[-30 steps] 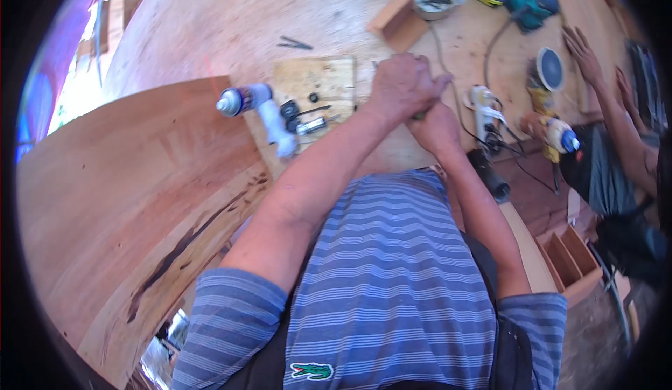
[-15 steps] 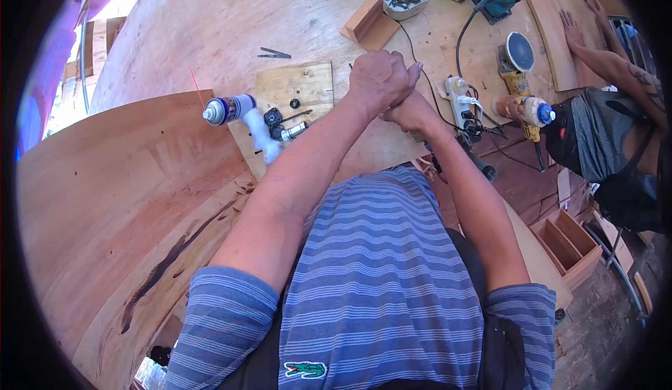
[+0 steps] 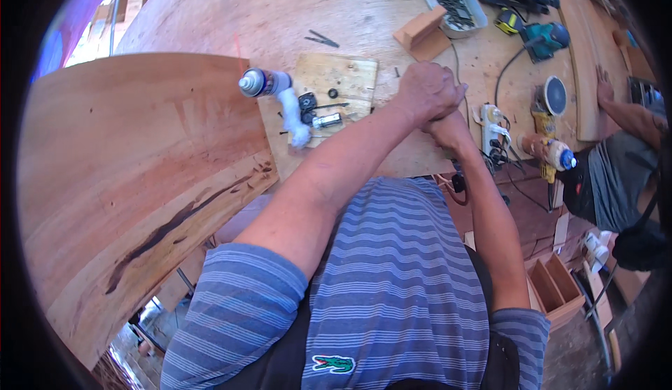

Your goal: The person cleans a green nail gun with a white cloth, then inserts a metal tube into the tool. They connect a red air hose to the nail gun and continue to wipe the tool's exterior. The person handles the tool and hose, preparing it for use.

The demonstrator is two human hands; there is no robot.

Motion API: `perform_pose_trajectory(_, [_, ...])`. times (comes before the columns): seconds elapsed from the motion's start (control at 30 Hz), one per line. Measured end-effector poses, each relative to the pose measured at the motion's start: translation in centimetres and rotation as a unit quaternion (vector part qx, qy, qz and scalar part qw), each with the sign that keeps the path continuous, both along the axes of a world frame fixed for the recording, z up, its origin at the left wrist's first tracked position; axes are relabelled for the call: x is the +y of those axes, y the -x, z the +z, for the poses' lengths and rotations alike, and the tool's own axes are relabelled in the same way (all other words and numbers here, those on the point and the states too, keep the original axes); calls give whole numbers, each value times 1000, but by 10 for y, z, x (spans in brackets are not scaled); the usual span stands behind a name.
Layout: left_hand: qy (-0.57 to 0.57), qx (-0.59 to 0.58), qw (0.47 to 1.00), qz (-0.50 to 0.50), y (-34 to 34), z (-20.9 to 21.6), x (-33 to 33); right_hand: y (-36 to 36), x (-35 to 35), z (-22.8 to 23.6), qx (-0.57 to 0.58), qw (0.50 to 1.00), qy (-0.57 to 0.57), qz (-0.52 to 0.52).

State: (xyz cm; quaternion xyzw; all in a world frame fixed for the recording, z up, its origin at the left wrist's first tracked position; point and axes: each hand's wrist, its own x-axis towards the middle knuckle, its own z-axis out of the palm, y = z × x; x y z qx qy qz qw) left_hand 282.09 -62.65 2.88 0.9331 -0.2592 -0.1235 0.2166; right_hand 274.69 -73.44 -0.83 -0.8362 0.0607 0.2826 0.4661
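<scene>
My left hand [image 3: 428, 90] is closed, knuckles up, over the bench. Just below and pressed against it is my right hand [image 3: 450, 132], also closed. Whatever the fingers grip is hidden. Beyond them sits an angled wooden piece [image 3: 424, 34]. Left of my hands, a small plywood board [image 3: 353, 75] carries a black ring [image 3: 332, 93], a metal cylinder [image 3: 327, 120] and a black part [image 3: 307, 101]. White fluffy material [image 3: 292, 118] lies by the board's left edge, beside a spray can [image 3: 264, 82] with a thin red straw.
A white power strip [image 3: 492, 127], a yellow power tool with a round disc [image 3: 554, 96] and a teal sander [image 3: 546, 42] sit right. A tub of screws [image 3: 453, 1] stands behind. Another person's hand [image 3: 604, 87] rests on a plank. A large curved wooden panel [image 3: 147, 131] fills the left.
The whole view has shifted, so bench items appear farther right. My hands stay pressed together, both closed. The other person's arm has moved slightly.
</scene>
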Motion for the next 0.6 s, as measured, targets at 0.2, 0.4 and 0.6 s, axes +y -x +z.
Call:
perform_pose_trajectory(0.2, [14,34,999,21,2,5,1,0,-4,-8,25,1000,-9,-2])
perform_pose_trajectory(0.4, [19,21,999,21,2,-7,1,-3,1,3,92,995,-1,-30])
perform_pose_trajectory(0.6, [19,37,999,15,2,-3,2,-4,1,6,99,995,1,-23])
